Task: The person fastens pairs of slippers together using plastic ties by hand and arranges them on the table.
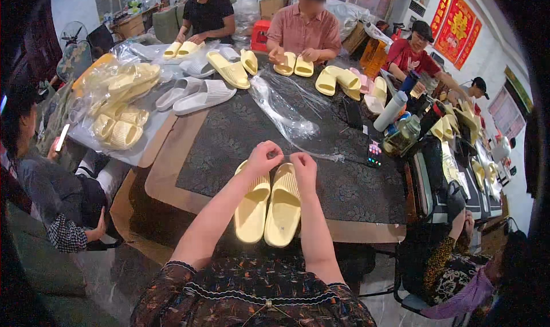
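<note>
A pair of pale yellow slippers lies side by side at the near table edge, heels toward me: a left slipper (250, 215) and a right slipper (283, 206), both with ribbed straps. My left hand (266, 157) is closed in a pinch over the left slipper's toe end. Close beside it, my right hand (304, 169) bends its fingers together at the right slipper's toe. Anything thin between the fingertips is too small to make out. Just beyond my hands lies a bundle of clear plastic strands (281, 114), trailing to the right.
Grey slippers (204, 96) and more yellow slippers (228, 69) lie farther back. Bagged yellow slippers (121, 126) are piled at left. A phone (374, 153), glass jar (402, 135) and white bottle (391, 111) stand or lie at right. Several people sit around the table, some handling slippers.
</note>
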`<state>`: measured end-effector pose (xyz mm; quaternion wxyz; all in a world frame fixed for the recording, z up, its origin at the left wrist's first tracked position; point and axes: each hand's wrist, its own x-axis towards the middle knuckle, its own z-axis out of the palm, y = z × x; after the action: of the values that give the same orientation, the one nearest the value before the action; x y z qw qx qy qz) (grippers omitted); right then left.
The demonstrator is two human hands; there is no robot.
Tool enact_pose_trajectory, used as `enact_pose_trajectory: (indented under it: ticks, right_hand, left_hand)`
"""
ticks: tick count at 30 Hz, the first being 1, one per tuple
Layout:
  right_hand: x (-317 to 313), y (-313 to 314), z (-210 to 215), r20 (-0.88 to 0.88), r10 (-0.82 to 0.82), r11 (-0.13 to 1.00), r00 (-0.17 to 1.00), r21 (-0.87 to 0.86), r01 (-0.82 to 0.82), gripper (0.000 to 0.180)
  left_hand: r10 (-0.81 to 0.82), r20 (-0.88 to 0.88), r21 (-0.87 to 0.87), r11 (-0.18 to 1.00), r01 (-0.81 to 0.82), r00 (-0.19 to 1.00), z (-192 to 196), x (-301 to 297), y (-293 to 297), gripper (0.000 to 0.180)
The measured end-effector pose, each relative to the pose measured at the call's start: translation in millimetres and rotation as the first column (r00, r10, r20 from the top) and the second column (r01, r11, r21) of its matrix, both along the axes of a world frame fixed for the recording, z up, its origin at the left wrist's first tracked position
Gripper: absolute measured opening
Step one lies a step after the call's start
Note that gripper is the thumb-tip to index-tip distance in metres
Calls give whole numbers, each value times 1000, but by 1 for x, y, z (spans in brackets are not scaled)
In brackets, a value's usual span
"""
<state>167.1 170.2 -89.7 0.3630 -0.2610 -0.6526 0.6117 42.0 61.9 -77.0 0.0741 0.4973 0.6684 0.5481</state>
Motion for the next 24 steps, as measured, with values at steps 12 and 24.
enact_pose_trajectory:
  ticks: [12, 24]
  right_hand:
    - [-1, 0, -1, -40, -38, 998, 998, -42, 37, 14]
    - [1, 0, 0, 21, 74, 995, 997, 60, -75, 12]
  left_hand:
    - [51, 26, 48, 997, -52, 998, 5, 3, -2, 14]
    - [-52, -4, -13, 999, 52, 999, 2, 1, 0, 14]
